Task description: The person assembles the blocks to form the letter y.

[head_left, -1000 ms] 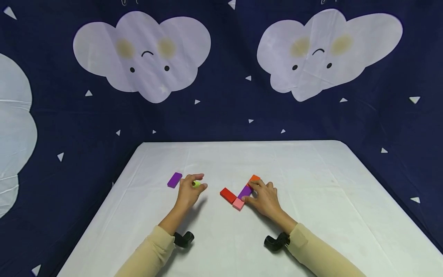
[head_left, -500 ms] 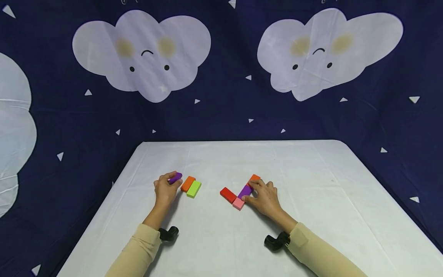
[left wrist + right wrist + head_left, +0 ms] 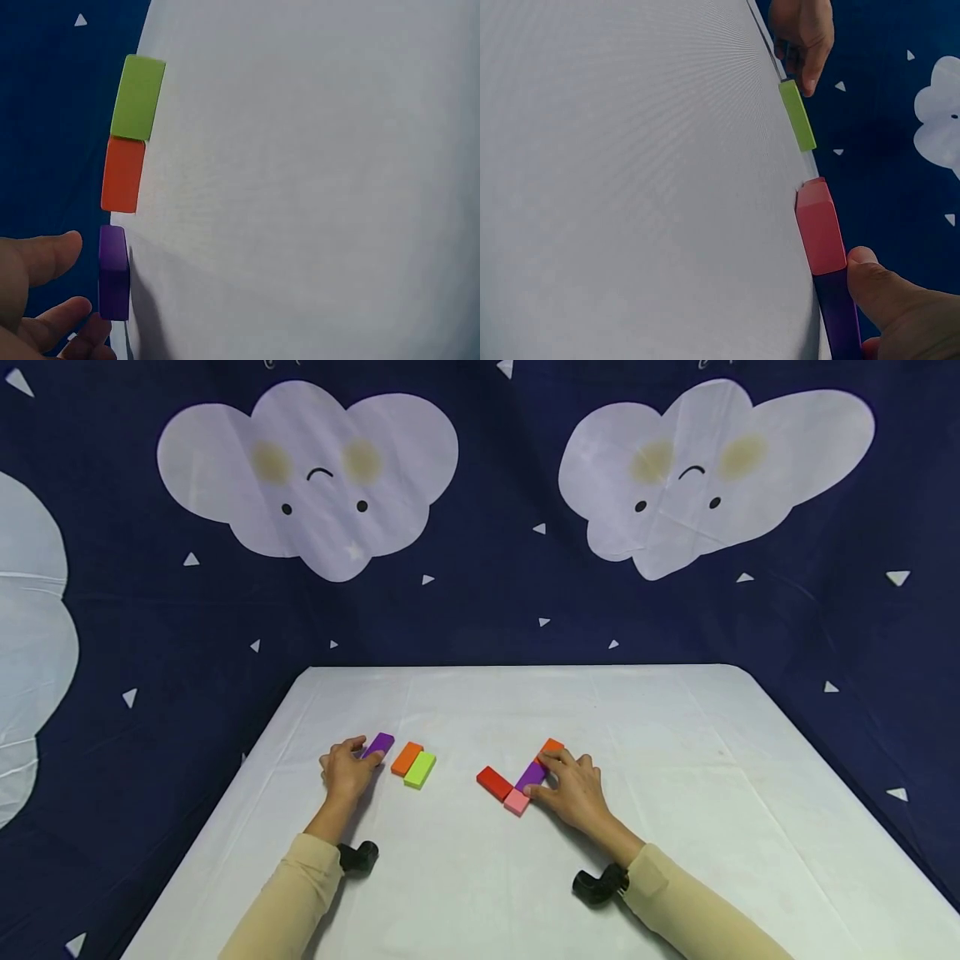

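Observation:
My left hand (image 3: 347,768) lies on the white table (image 3: 675,752) with its fingertips touching the near end of a purple block (image 3: 378,743). The left wrist view shows the thumb (image 3: 45,255) and a finger beside that purple block (image 3: 114,274), not clearly closed on it. An orange block (image 3: 407,757) and a green block (image 3: 420,769) lie side by side just right of it. My right hand (image 3: 573,789) rests against a cluster: red block (image 3: 494,782), pink block (image 3: 517,801), second purple block (image 3: 532,774), second orange block (image 3: 552,745). Its thumb (image 3: 877,289) presses the purple block (image 3: 840,322) beside the pink block (image 3: 821,229).
A dark blue backdrop (image 3: 495,610) with white clouds hangs behind the table and drapes down both sides. The table's left edge runs close to my left hand. Black wrist cameras (image 3: 358,856) sit on both forearms.
My left hand has moved left from the green block to the purple block, uncovering the orange and green pair. The right hand and its cluster have stayed put.

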`<action>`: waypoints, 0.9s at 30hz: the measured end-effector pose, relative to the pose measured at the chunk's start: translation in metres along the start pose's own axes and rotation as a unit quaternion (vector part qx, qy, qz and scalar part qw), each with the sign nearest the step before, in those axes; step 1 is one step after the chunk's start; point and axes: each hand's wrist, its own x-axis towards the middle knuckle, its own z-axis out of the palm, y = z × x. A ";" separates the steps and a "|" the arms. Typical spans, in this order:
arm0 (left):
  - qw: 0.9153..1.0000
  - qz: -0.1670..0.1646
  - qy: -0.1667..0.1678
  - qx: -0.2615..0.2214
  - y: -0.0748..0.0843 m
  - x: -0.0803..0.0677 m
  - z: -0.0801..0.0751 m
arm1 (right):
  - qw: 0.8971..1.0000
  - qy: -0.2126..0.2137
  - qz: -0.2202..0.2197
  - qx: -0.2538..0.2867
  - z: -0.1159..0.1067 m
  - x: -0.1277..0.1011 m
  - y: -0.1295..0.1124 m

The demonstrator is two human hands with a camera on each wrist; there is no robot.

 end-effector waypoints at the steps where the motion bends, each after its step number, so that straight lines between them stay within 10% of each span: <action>1: 1.000 -0.002 -0.001 0.004 0.000 0.001 0.000 | 1.000 -0.001 0.000 -0.001 0.000 0.000 0.000; 27: 0.999 0.000 0.001 0.052 -0.006 0.004 0.004 | 1.000 0.004 -0.003 0.004 0.000 -0.001 0.000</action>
